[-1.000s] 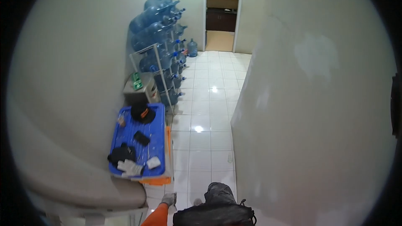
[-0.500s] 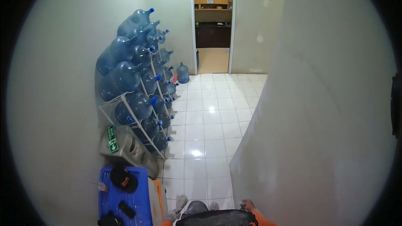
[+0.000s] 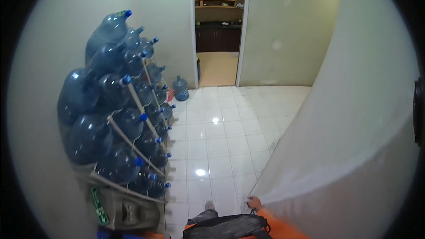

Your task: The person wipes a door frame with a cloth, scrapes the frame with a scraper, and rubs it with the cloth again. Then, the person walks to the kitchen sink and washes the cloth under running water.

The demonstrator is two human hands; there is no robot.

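Note:
My right hand [image 3: 254,202] is at the bottom, right of the black bag [image 3: 228,228] worn at my front. Its fingers are curled, and whether they hold anything is too small to tell. An orange sleeve covers that arm, close to the right wall. My left hand does not show. One grey shoe [image 3: 210,205] is on the white tiled floor [image 3: 221,150], ahead of the bag.
Large blue water bottles [image 3: 90,137] lie stacked on a white rack along the left wall. One bottle [image 3: 180,89] stands by the open doorway [image 3: 218,68] to a kitchen. A grey dispenser [image 3: 135,212] and a blue lid [image 3: 115,235] are at lower left.
I have moved forward along the corridor; the bottle rack is nearer and the blue lid has mostly slid out of view. My left hand, gloved earlier, has left the frame. My right hand came into view.

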